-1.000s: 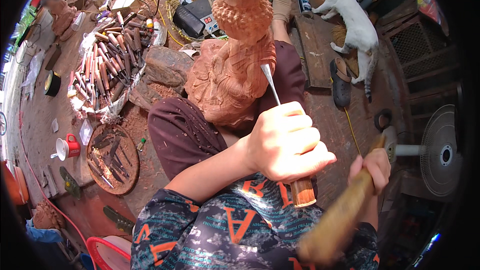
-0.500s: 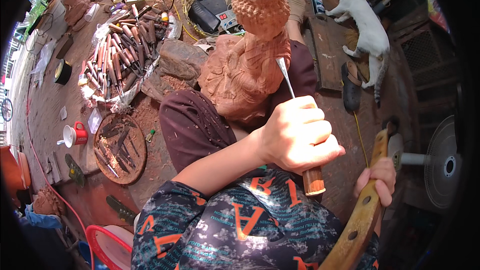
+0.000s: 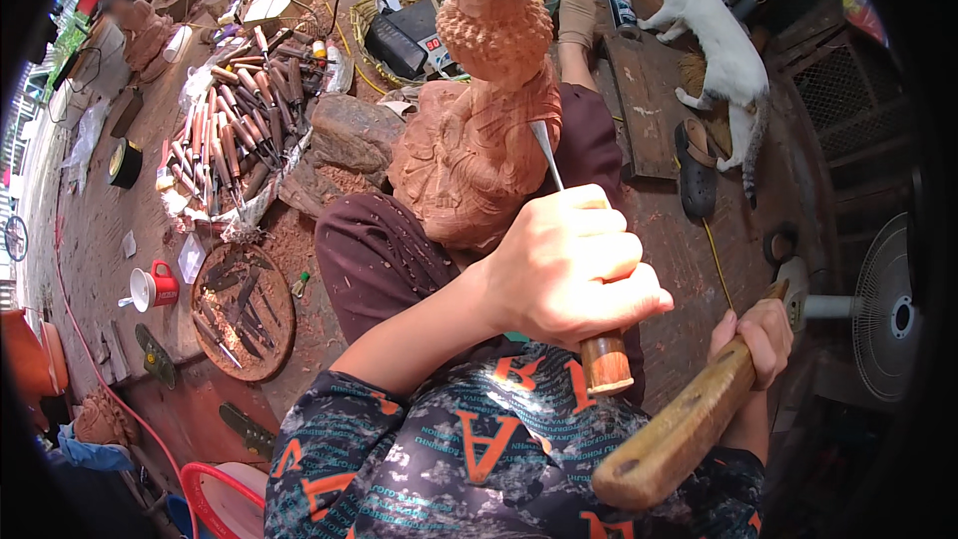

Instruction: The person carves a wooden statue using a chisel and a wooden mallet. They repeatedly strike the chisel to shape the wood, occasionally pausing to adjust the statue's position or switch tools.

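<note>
A carved wooden figure (image 3: 454, 165) with a knobbly, curl-covered head leans between my legs. My left hand (image 3: 579, 265) is wrapped round the wooden handle of a carving chisel (image 3: 607, 367). The chisel's steel blade slants up, and its tip meets the figure's right side. On the right, my right hand (image 3: 760, 339) grips the narrow end of a long wooden mallet (image 3: 679, 429), a flat bat-like piece with dark spots. Its thick end hangs below the chisel's butt, apart from it.
Many wooden-handled chisels (image 3: 235, 125) lie heaped at the left, near a round board (image 3: 284, 339) with dark blades. A red mug (image 3: 155, 287) stands beside it. At the right are a white cat (image 3: 733, 65), a dark clog (image 3: 696, 170) and a fan (image 3: 888, 314).
The mallet has swung, its thick end rising from the lower edge toward the chisel's butt. The figure, chisel and left hand appear slightly further left, with the whole view shifted a little.
</note>
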Demonstrator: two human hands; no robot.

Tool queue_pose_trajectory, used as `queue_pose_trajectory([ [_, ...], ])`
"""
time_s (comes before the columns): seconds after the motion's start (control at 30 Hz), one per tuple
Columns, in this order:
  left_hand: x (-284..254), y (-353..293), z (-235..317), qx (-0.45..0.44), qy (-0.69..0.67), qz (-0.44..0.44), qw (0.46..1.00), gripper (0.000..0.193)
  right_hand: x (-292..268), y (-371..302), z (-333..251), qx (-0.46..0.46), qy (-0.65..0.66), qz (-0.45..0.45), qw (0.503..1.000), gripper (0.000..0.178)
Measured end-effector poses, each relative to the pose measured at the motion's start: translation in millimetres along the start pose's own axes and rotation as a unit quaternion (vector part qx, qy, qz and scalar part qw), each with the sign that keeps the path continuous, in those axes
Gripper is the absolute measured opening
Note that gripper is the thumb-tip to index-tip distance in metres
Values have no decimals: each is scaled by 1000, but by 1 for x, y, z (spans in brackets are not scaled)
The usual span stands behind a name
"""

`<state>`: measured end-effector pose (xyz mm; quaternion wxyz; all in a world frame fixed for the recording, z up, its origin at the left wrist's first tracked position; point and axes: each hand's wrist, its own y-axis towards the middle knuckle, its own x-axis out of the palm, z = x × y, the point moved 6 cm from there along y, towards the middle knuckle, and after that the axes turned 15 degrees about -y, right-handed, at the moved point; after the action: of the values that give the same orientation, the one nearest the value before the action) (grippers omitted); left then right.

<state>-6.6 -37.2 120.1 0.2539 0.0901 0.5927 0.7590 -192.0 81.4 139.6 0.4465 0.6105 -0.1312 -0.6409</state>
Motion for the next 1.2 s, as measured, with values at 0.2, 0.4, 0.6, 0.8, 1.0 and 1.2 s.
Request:
queue_pose_trajectory([
  [0.2,-9,-6,23,50,94,25,994,28,13,-20,7,93,-1,-75,993,35],
  [0.4,18,-6,5,24,46,-25,998,27,14,-27,8,128,57,-6,990,38],
  [0.6,18,7,-4,-33,70,-41,996,27,3,-21,7,95,152,55,982,41],
  [0.8,14,18,-8,-80,45,-60,994,27,11,-23,5,115,25,-69,991,35],
  [1.0,3,2,-10,16,57,-9,998,26,20,-30,6,95,16,-76,992,34],
  [1.2,11,-11,3,53,64,-13,996,27,21,-38,7,143,64,-20,987,36],
])
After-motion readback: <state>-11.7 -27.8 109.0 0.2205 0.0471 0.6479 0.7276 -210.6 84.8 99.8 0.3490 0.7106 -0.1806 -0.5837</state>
